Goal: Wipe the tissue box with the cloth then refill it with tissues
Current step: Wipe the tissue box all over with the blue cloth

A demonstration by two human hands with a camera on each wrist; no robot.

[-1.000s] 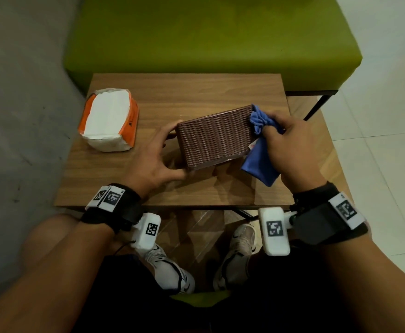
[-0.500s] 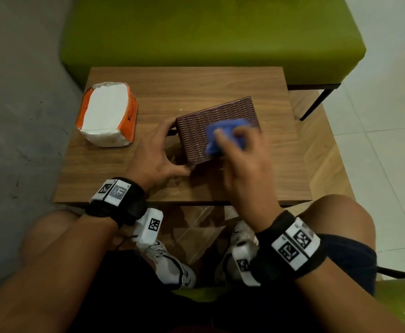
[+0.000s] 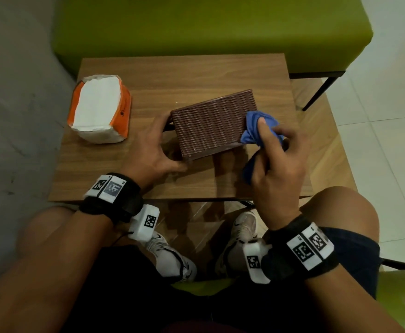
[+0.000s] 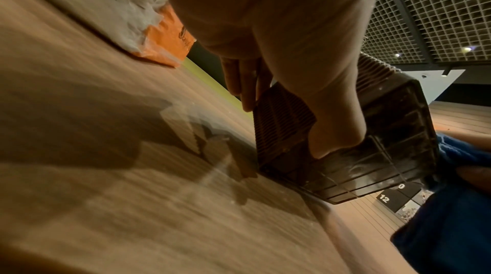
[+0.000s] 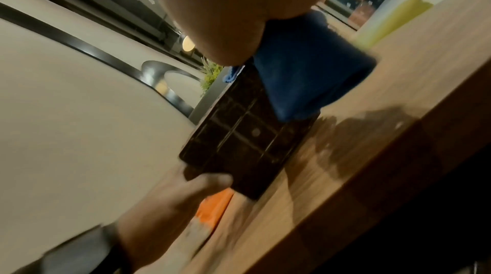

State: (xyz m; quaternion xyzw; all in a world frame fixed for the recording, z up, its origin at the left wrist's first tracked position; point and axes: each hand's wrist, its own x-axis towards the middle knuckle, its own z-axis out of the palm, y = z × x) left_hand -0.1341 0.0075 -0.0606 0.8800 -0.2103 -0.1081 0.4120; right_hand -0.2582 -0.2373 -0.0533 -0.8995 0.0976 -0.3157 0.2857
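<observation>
A brown woven tissue box stands tipped on its side in the middle of the wooden table, its dark underside facing me. My left hand grips the box's left end, thumb on the near bottom corner and fingers behind. My right hand holds a crumpled blue cloth against the box's right end; the cloth hangs down past the corner. An orange and white tissue pack lies at the table's left.
A green upholstered bench runs along the far edge of the table. A grey wall is on the left and a white tiled floor on the right. My knees and shoes sit below the near table edge.
My right hand has swept the cloth from the middle of the box's woven face back to its right end. The left hand keeps its grip and the box stays tilted.
</observation>
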